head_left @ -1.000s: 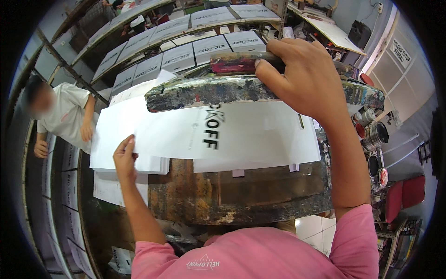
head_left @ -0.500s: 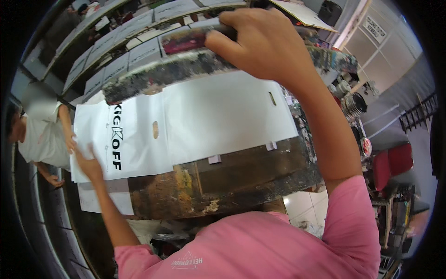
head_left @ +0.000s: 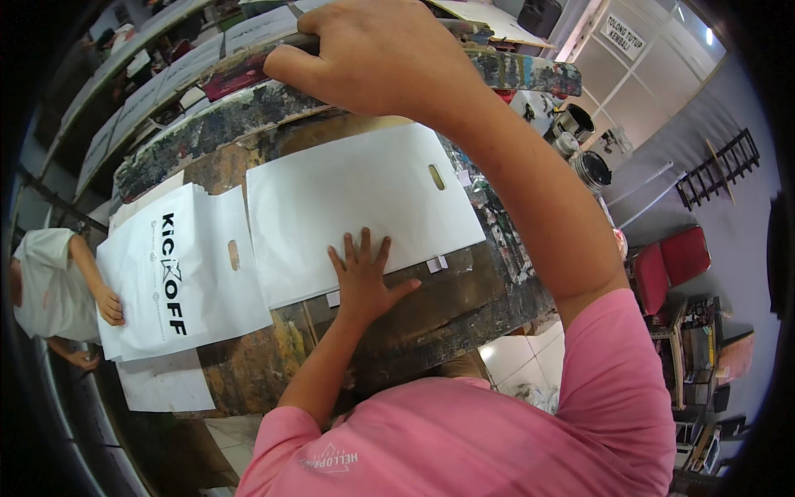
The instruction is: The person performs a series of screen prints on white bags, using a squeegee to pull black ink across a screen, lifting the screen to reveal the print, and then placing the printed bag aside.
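Observation:
My right hand (head_left: 381, 58) grips the top bar of a paint-stained printing frame (head_left: 207, 124), which is tilted up off the table. My left hand (head_left: 364, 277) lies flat, fingers spread, on the near edge of a blank white plastic bag (head_left: 356, 190) with a cut-out handle. That bag rests on the paint-smeared work table (head_left: 447, 306). To its left lies a white bag with black lettering (head_left: 166, 273) on a stack of others. Another person's hand (head_left: 108, 305) touches that stack's left edge.
A person in a white shirt (head_left: 41, 282) stands at the table's left end. Long racks with white sheets (head_left: 141, 99) run behind the frame. Paint cans (head_left: 588, 166) stand to the right, with red chairs (head_left: 671, 265) on the floor beyond.
The lettered bag has slid left onto the stack, and a blank bag now lies under the frame. My left hand moved from the left side onto the blank bag.

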A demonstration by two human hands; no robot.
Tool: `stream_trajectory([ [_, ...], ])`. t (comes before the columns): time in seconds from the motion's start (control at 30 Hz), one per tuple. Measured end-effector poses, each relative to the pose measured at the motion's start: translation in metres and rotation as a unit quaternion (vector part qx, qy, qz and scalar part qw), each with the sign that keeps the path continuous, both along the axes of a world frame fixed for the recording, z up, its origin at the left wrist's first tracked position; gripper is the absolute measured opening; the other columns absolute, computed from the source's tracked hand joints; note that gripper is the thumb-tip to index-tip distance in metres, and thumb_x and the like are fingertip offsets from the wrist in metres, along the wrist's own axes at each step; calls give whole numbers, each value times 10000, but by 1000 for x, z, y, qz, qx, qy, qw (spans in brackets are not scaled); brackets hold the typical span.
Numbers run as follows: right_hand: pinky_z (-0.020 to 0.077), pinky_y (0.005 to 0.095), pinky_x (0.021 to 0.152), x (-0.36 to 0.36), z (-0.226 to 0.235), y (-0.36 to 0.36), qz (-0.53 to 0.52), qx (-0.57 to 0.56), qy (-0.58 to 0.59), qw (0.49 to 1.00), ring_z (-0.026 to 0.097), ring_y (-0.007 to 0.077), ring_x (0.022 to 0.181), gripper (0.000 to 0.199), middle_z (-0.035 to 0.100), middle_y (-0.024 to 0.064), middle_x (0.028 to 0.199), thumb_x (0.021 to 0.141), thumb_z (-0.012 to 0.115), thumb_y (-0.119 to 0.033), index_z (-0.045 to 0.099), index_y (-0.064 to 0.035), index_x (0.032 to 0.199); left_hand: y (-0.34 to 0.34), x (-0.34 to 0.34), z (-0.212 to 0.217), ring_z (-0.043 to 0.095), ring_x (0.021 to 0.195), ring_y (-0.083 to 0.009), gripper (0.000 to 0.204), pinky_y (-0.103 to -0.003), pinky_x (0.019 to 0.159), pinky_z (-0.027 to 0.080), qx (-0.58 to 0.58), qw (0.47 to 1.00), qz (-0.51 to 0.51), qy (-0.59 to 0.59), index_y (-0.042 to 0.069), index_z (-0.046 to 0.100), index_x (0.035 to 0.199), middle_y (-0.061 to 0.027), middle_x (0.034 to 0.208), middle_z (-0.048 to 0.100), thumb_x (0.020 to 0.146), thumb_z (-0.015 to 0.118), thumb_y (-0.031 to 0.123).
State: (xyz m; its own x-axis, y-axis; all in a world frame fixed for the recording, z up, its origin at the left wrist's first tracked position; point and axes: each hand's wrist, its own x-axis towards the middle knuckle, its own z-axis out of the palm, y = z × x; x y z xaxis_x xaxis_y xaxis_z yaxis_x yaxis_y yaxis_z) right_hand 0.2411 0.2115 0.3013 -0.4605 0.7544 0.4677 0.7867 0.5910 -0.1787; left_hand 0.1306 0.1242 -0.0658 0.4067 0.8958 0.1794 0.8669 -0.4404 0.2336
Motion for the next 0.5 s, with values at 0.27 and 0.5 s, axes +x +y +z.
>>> stream_trajectory([
  [0.27, 309, 303, 405, -2, 12, -3, -18, -118, -62, 991, 319, 108, 509, 429, 403, -26, 561, 986, 415, -389, 515, -133, 656, -7, -2, -10, 255, 1512, -544, 1025, -751, 1194, 116, 9, 999, 4, -44, 131, 535, 1522, -267, 1643, 326, 814, 557, 871],
  [0.5, 421, 350, 489, -6, -9, 0, -44, 21, -30, 998, 553, 225, 618, 470, 607, 85, 661, 986, 391, -390, 640, -50, 778, -13, -20, 40, 296, 1527, -477, 1011, -659, 1223, 200, 60, 986, 39, -150, 98, 513, 1526, -264, 1623, 362, 846, 551, 844],
])
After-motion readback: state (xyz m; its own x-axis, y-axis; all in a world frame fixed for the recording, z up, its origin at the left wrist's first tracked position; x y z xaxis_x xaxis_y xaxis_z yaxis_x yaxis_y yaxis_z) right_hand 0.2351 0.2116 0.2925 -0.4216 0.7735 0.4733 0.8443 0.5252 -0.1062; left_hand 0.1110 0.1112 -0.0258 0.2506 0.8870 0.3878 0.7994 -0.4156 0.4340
